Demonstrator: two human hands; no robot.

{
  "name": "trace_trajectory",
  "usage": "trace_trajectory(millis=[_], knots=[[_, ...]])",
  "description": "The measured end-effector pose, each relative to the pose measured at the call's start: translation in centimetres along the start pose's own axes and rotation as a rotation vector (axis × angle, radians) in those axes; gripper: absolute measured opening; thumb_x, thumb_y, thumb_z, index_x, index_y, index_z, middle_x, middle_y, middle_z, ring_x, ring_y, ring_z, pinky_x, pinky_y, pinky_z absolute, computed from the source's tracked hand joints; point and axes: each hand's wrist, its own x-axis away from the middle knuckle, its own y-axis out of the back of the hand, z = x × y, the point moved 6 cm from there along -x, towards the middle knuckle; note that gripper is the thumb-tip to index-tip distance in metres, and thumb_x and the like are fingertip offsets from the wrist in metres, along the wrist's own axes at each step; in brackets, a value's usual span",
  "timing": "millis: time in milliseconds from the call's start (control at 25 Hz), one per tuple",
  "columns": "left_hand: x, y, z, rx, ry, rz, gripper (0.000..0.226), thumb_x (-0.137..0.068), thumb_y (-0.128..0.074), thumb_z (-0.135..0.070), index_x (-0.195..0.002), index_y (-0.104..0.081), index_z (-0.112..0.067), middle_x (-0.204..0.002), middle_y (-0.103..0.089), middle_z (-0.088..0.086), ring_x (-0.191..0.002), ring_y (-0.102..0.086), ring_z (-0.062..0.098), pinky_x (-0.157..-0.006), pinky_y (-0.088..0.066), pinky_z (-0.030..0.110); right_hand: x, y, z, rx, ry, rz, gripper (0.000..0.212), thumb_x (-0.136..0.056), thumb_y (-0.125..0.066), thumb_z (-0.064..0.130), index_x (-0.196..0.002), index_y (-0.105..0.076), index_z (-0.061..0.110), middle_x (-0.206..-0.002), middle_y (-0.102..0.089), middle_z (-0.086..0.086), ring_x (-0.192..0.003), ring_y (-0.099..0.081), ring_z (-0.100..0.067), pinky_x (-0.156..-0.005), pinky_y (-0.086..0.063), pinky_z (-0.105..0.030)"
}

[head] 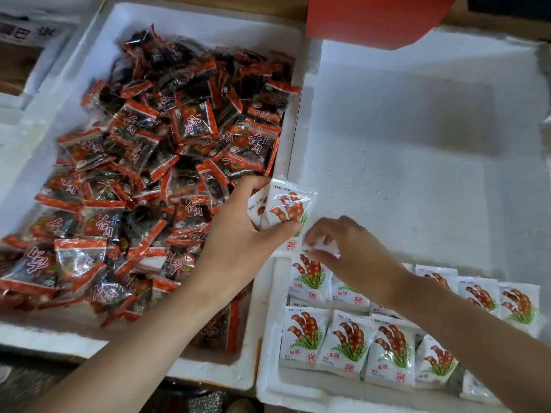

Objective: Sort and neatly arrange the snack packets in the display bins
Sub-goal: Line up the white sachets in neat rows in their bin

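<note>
Early days: our left hand (238, 231) clamps white packets (283, 208) over the right bin (387, 144), our right hand (343, 251) pinches one onto near rows (351, 341); far part bare, red packets (149, 162) left jumbled.

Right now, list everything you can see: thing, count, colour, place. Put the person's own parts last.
Left foam bin: one, white, left half of view.
Dark packets: too many to count, dark with orange-red ends, heaped loose in the left foam bin.
Right foam bin: one, white, right half, its far part bare.
White packets: about a dozen visible, white with a brown pod and green leaf print, laid in rows at the near end of the right foam bin.
Red box: one, red, top edge, behind the right bin.
Printed sheet: one, white with dark print, top left corner.
Left hand: holds at least two white packets over the bins' shared wall.
Right hand: pinches a white packet above the rows.
</note>
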Motion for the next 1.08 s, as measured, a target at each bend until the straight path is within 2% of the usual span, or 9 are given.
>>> trace_trajectory(millis=[160, 280, 440, 560, 640, 720, 840, 920, 1080], knots=[[0.8, -0.4, 0.4, -0.030, 0.037, 0.058, 0.044, -0.073, -0.079, -0.015, -0.108, -0.056, -0.027, -0.087, -0.071, -0.013, -0.075, -0.067, -0.003, -0.062, -0.048, 0.009, 1.2, 2.1, 1.1, -0.267, 0.015, -0.200, 0.039, -0.088, -0.060, 0.008, -0.108, -0.039, 0.034, -0.097, -0.052, 0.021, -0.086, -0.055, 0.002, -0.075, -0.046, -0.006], [1.1, -1.2, 0.4, -0.073, 0.034, 0.134, 0.044, -0.070, -0.081, -0.020, -0.105, -0.055, -0.025, -0.089, -0.069, -0.015, -0.078, -0.064, -0.007, -0.064, -0.047, 0.007, 2.3, 2.7, 2.4, -0.447, -0.014, -0.104, 0.051, -0.081, -0.069, 0.017, -0.114, -0.035, 0.037, -0.101, -0.052, 0.020, -0.089, -0.057, 0.002, -0.075, -0.050, -0.010], [1.8, -3.0, -0.2, -0.133, 0.001, 0.216, 0.044, -0.067, -0.073, -0.040, -0.102, -0.050, -0.028, -0.087, -0.064, -0.017, -0.079, -0.061, -0.011, -0.061, -0.045, 0.008, 3.0, 3.3, 1.9, -0.440, -0.105, -0.056, 0.040, -0.066, -0.073, 0.038, -0.095, -0.045, 0.042, -0.086, -0.060, 0.018, -0.080, -0.059, 0.003, -0.068, -0.051, -0.011], [1.8, -4.2, -0.4, -0.238, -0.023, 0.236, 0.055, -0.065, -0.054, -0.061, -0.111, -0.043, -0.032, -0.098, -0.054, -0.025, -0.087, -0.051, -0.020, -0.070, -0.042, 0.005, 3.9, 4.0, -0.4, -0.568, -0.205, -0.125, 0.027, -0.071, -0.076, 0.026, -0.083, -0.053, 0.028, -0.071, -0.067, 0.016, -0.067, -0.064, -0.003, -0.058, -0.051, -0.014], [1.8, -5.0, -0.4, -0.251, -0.021, 0.240, 0.046, -0.071, -0.053, -0.057, -0.110, -0.038, -0.037, -0.099, -0.044, -0.034, -0.082, -0.045, -0.029, -0.070, -0.037, -0.002, 4.8, 4.6, -2.3, -0.645, -0.260, -0.176, 0.019, -0.076, -0.073, 0.015, -0.079, -0.055, 0.021, -0.071, -0.069, 0.005, -0.068, -0.067, -0.012, -0.061, -0.054, -0.018], [1.7, -6.0, -0.4, -0.236, -0.017, 0.255, 0.030, -0.082, -0.060, -0.043, -0.102, -0.038, -0.040, -0.096, -0.048, -0.032, -0.075, -0.050, -0.023, -0.066, -0.038, 0.001, 6.1, 5.8, -4.4, -0.639, -0.307, -0.238, 0.017, -0.077, -0.072, 0.014, -0.078, -0.055, 0.019, -0.071, -0.070, 0.003, -0.064, -0.066, -0.010, -0.062, -0.054, -0.020], [1.5, -7.0, -0.3, -0.217, -0.041, 0.257, 0.028, -0.088, -0.065, -0.023, -0.094, -0.042, -0.039, -0.089, -0.058, -0.023, -0.068, -0.058, -0.012, -0.058, -0.043, 0.007, 7.7, 7.8, -8.0, -0.456, -0.395, -0.330, 0.022, -0.077, -0.073, 0.016, -0.077, -0.053, 0.027, -0.061, -0.065, 0.008, -0.061, -0.061, -0.011, -0.062, -0.050, -0.026], [1.5, -7.7, -0.3, -0.200, -0.046, 0.263, 0.030, -0.087, -0.066, -0.018, -0.096, -0.044, -0.037, -0.089, -0.059, -0.021, -0.067, -0.058, -0.013, -0.056, -0.042, 0.006, 8.6, 8.2, -9.6, -0.318, -0.449, -0.312, 0.027, -0.077, -0.075, 0.019, -0.077, -0.051, 0.032, -0.069, -0.063, 0.005, -0.069, -0.061, -0.018, -0.064, -0.049, -0.030], [1.5, -9.1, 0.3, -0.201, -0.037, 0.294, 0.032, -0.086, -0.068, -0.011, -0.105, -0.048, -0.028, -0.095, -0.064, -0.014, -0.068, -0.060, -0.008, -0.058, -0.044, 0.008, 8.7, 6.4, -10.1, -0.247, -0.442, -0.183, 0.022, -0.079, -0.073, 0.022, -0.080, -0.053, 0.031, -0.077, -0.066, 0.004, -0.071, -0.062, -0.012, -0.058, -0.047, -0.016]])
